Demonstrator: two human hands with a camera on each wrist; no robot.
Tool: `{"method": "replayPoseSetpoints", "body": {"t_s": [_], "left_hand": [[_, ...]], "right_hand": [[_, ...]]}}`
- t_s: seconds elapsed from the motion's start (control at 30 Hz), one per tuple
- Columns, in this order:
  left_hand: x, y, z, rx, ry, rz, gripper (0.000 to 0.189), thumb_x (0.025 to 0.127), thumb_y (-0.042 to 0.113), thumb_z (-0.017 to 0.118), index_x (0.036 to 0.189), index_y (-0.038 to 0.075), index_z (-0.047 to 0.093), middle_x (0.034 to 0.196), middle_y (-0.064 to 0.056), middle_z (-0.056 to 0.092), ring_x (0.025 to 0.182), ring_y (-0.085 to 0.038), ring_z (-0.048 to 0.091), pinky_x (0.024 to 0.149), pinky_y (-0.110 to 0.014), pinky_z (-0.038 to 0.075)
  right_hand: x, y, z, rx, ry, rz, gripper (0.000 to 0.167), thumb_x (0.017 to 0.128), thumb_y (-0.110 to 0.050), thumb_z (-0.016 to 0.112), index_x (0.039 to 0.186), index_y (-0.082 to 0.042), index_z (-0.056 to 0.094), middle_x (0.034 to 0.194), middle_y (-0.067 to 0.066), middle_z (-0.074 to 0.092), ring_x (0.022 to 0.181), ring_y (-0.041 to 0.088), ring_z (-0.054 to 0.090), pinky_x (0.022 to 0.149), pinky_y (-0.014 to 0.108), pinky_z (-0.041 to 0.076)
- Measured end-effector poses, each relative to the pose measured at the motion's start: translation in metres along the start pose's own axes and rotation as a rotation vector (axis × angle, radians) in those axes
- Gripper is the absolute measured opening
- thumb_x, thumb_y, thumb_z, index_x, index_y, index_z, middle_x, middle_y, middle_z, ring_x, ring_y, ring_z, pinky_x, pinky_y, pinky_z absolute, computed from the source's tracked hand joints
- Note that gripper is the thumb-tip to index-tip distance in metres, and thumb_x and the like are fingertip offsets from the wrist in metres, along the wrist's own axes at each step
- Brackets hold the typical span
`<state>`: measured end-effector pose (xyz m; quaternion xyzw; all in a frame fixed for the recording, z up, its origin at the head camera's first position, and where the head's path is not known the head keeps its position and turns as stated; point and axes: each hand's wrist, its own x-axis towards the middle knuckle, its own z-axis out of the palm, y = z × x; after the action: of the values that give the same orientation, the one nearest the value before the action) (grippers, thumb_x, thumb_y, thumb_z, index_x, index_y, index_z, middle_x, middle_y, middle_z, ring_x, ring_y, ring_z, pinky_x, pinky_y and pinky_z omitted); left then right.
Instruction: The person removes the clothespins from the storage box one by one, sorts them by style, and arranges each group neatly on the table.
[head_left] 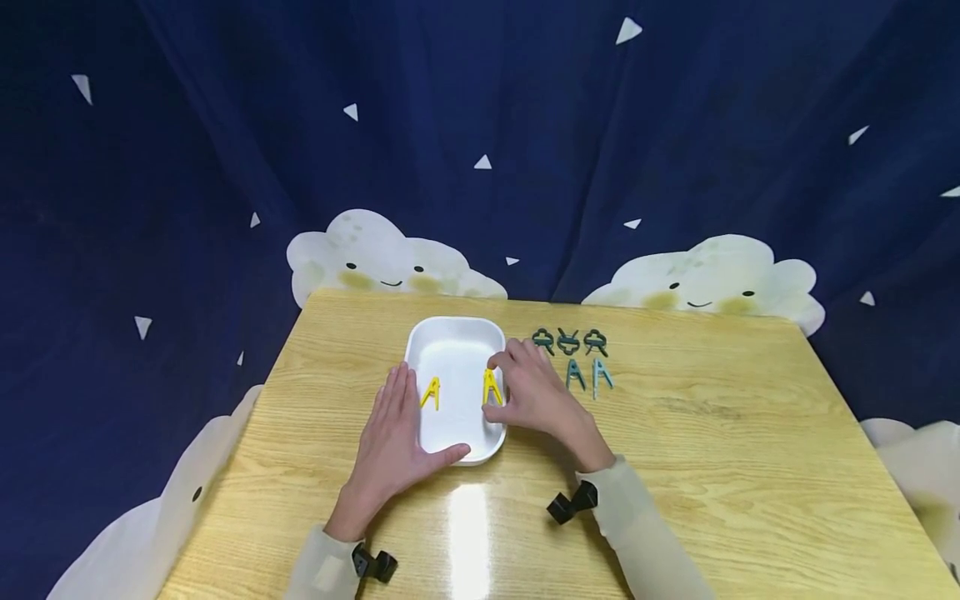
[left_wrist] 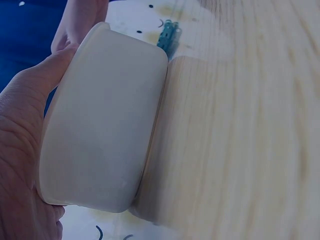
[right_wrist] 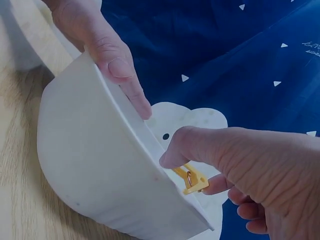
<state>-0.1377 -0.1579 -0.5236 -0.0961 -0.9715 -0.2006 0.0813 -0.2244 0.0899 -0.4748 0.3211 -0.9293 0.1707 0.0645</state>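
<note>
A white plastic basin (head_left: 459,446) stands on the table. My left hand (head_left: 390,433) rests on its left and near rim, fingers stretched out straight and thumb laid over the near edge. My right hand (head_left: 536,387) is at the right rim, where thumb and forefinger pinch a yellow clothespin (head_left: 491,387). In the right wrist view this clothespin (right_wrist: 192,180) shows its metal spring just by the rim. A second yellow clothespin (head_left: 431,392) is at the left side of the basin's inside; whether it lies loose or is clipped, I cannot tell.
Right of the basin lie several dark green clips (head_left: 568,342) in a row. In front of them are a dark teal clothespin (head_left: 575,375) and a light blue clothespin (head_left: 602,377). A dark blue curtain (head_left: 480,125) with white clouds hangs behind the wooden table (head_left: 712,467).
</note>
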Motion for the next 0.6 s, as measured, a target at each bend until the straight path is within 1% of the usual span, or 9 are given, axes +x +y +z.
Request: {"method": "replayPoseSetpoints", "body": {"t_s": [0.07, 0.3, 0.47, 0.6], "left_hand": [[0.000, 0.000, 0.000, 0.000, 0.001, 0.003, 0.144, 0.073, 0.098, 0.052, 0.165, -0.005, 0.013, 0.174, -0.020, 0.006, 0.162, -0.033, 0.006, 0.131, -0.048, 0.014], [0.001, 0.001, 0.000, -0.005, -0.017, -0.008, 0.144, 0.072, 0.099, 0.052, 0.165, -0.003, 0.010, 0.175, -0.015, -0.001, 0.162, -0.028, -0.002, 0.131, -0.046, 0.012], [0.000, 0.000, 0.000, -0.002, -0.017, -0.008, 0.144, 0.072, 0.099, 0.052, 0.165, -0.003, 0.010, 0.175, -0.015, -0.002, 0.162, -0.031, 0.002, 0.131, -0.048, 0.013], [0.000, 0.000, 0.001, -0.009, -0.015, -0.012, 0.144, 0.072, 0.098, 0.052, 0.165, -0.003, 0.011, 0.175, -0.014, -0.003, 0.162, -0.032, 0.003, 0.131, -0.048, 0.014]], "right_hand": [[-0.002, 0.001, 0.000, 0.006, 0.003, 0.001, 0.061, 0.072, -0.046, 0.085, 0.117, -0.008, 0.072, 0.099, 0.001, 0.052, 0.095, 0.023, 0.042, 0.079, 0.034, 0.037], [-0.005, 0.002, -0.006, 0.001, 0.011, -0.003, 0.061, 0.072, -0.046, 0.085, 0.117, -0.008, 0.071, 0.103, 0.002, 0.054, 0.096, 0.023, 0.043, 0.083, 0.035, 0.040], [-0.010, 0.001, -0.012, -0.007, 0.020, 0.000, 0.060, 0.072, -0.045, 0.086, 0.117, -0.008, 0.071, 0.104, 0.003, 0.055, 0.096, 0.023, 0.043, 0.083, 0.036, 0.040], [-0.015, 0.003, -0.016, -0.007, 0.029, 0.009, 0.060, 0.071, -0.044, 0.089, 0.114, -0.006, 0.073, 0.101, 0.003, 0.054, 0.096, 0.024, 0.043, 0.083, 0.037, 0.040]]}}
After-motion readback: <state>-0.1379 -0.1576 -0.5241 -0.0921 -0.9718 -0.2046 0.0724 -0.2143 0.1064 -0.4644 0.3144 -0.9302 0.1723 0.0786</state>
